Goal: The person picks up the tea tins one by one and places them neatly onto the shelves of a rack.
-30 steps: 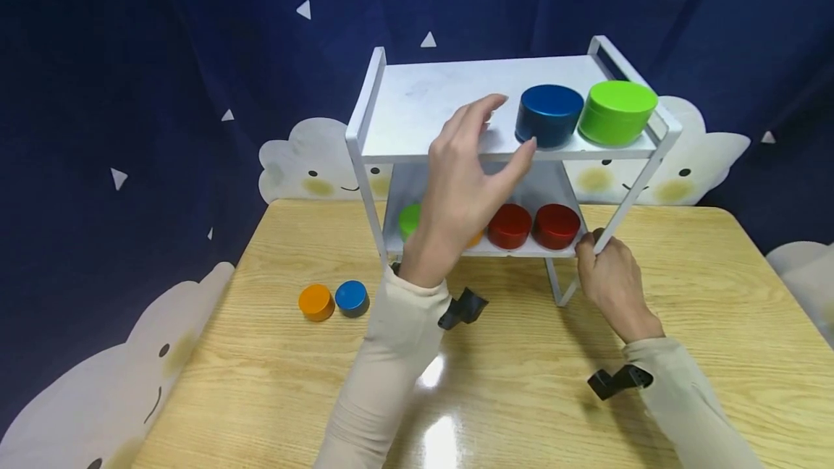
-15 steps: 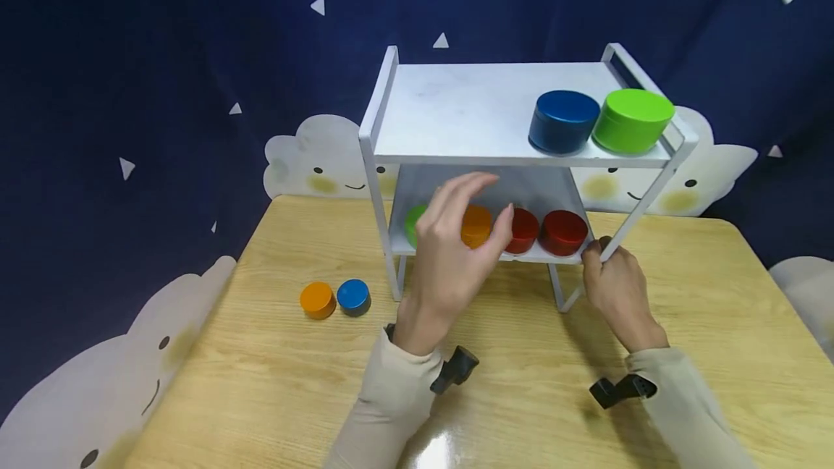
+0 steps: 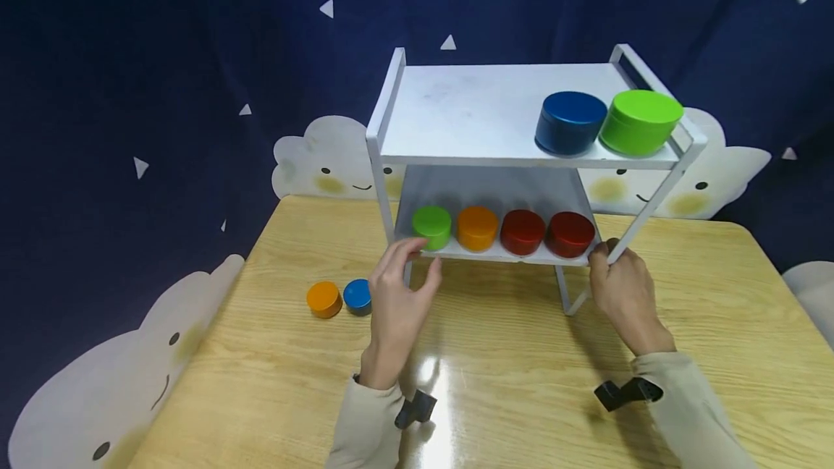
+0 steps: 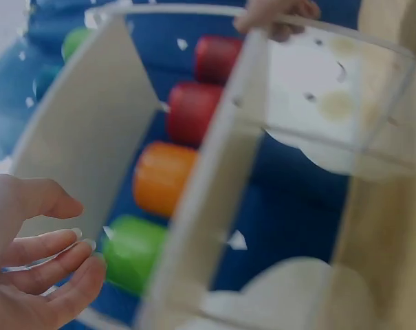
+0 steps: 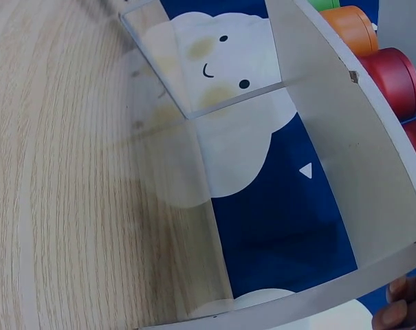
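My left hand point(image 3: 399, 295), fingers loosely bent and thumb apart, is in front of the lower shelf's left end, near a green round container point(image 3: 431, 227); nothing is in its grasp. In the left wrist view this hand point(image 4: 39, 254) has its fingertips close to the green container point(image 4: 133, 253). My right hand point(image 3: 624, 295) grips the white rack's right front leg point(image 3: 645, 214) beside the lower shelf. An orange container point(image 3: 477, 229) and two red ones point(image 3: 522, 231) stand in a row on that shelf. Curled fingers point(image 5: 399, 306) show at the rack's edge in the right wrist view.
The upper shelf point(image 3: 469, 111) carries a larger blue container point(image 3: 570, 123) and a larger green one point(image 3: 641, 122) at its right end. On the wooden table point(image 3: 293, 382), a small orange container point(image 3: 323, 300) and a small blue one point(image 3: 357, 297) stand left of the rack.
My left hand has moved from beside the upper shelf's blue container down and left to the lower shelf's left end. The right hand keeps its hold on the rack.
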`<state>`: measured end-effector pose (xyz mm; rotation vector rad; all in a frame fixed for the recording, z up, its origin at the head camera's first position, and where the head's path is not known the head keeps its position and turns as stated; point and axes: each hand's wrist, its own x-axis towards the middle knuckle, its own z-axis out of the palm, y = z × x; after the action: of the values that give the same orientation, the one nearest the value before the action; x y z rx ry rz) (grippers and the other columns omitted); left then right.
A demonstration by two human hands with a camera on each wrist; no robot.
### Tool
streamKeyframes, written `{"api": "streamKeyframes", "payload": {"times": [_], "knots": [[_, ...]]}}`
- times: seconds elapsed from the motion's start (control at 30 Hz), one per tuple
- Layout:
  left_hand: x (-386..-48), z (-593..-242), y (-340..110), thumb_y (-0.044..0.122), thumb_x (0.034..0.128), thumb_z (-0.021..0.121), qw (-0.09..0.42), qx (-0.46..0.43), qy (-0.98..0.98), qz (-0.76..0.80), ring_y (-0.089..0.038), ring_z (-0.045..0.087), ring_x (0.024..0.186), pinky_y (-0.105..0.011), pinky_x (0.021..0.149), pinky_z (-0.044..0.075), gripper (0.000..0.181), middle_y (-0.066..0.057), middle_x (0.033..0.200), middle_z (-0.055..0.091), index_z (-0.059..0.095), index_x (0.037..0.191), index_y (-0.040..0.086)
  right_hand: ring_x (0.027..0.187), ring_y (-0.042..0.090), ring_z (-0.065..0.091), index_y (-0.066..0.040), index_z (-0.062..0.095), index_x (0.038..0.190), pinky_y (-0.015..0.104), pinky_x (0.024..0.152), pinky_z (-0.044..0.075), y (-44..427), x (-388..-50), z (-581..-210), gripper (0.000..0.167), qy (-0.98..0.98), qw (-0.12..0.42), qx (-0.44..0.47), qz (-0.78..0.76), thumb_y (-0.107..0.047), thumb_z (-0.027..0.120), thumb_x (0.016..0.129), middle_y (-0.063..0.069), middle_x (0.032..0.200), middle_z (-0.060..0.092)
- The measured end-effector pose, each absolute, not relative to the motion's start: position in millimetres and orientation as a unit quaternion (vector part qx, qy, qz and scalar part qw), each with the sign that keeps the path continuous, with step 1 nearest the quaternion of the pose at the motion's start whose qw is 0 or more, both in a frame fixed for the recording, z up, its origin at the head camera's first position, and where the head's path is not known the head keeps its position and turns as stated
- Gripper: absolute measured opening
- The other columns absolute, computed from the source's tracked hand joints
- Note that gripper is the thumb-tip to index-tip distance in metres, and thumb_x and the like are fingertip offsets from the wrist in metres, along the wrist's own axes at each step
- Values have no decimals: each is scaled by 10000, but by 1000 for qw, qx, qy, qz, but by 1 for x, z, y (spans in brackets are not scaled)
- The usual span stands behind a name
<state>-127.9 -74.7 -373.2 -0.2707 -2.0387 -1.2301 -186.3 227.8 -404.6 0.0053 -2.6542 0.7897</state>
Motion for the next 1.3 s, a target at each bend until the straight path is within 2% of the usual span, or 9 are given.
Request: {"api": "streamKeyframes", "payload": {"times": [0.1, 0.23, 0.33, 0.47, 0.57, 0.77, 0.97, 1.3], "knots": [[-124, -393, -89, 20, 794, 739, 354, -65, -807, -469, -291, 655, 876, -382, 799, 537, 247, -145, 1007, 682, 679, 1026, -40, 622, 381, 535, -64, 449, 711, 497, 477, 392, 229, -187, -404, 388, -943, 185, 5, 277, -258, 256, 986, 165, 656, 491], [-121, -418, -123, 15, 793, 736, 322, 23, -837, -443, -352, 634, 915, -453, 794, 530, 280, -189, 1048, 663, 669, 1056, -52, 648, 415, 547, -59, 449, 710, 522, 502, 397, 229, -186, -404, 394, -944, 184, 3, 275, -259, 249, 985, 185, 676, 505], [-122, -431, -151, 40, 804, 733, 273, 95, -862, -416, -394, 570, 1023, -494, 847, 497, 342, -226, 1129, 619, 638, 1118, -58, 670, 437, 557, -58, 453, 716, 542, 522, 400, 230, -184, -403, 398, -944, 183, -5, 275, -266, 245, 984, 194, 690, 516], [-124, -440, -177, 62, 807, 737, 207, 148, -885, -390, -433, 465, 1130, -520, 909, 451, 453, -263, 1233, 549, 575, 1207, -77, 635, 385, 534, -64, 451, 721, 491, 487, 390, 232, -184, -402, 391, -943, 183, -7, 276, -267, 249, 986, 168, 672, 498], [-126, -445, -187, 24, 789, 744, 180, 158, -895, -376, -462, 452, 1126, -538, 912, 444, 495, -300, 1230, 527, 545, 1220, -114, 613, 353, 503, -68, 441, 715, 452, 469, 371, 232, -184, -403, 383, -943, 185, -1, 277, -260, 254, 988, 153, 656, 478], [-127, -459, -196, -53, 750, 755, 161, 164, -904, -360, -482, 468, 1128, -551, 961, 422, 533, -333, 1207, 523, 524, 1219, -159, 596, 341, 491, -73, 429, 709, 444, 454, 363, 231, -184, -405, 378, -942, 190, 5, 277, -255, 253, 991, 143, 641, 462], [-126, -466, -205, -26, 744, 777, 160, 182, -894, -376, -478, 496, 1123, -562, 973, 413, 574, -334, 1220, 519, 509, 1236, -152, 593, 345, 502, -66, 442, 715, 450, 459, 370, 230, -185, -405, 394, -942, 188, 2, 278, -263, 244, 991, 146, 646, 471], [-128, -475, -208, -47, 743, 760, 116, 189, -893, -391, -474, 468, 1167, -562, 1021, 366, 679, -334, 1268, 487, 423, 1327, -124, 551, 304, 457, -72, 431, 702, 396, 434, 340, 228, -185, -405, 408, -940, 189, 5, 283, -273, 232, 995, 127, 622, 444]]}}
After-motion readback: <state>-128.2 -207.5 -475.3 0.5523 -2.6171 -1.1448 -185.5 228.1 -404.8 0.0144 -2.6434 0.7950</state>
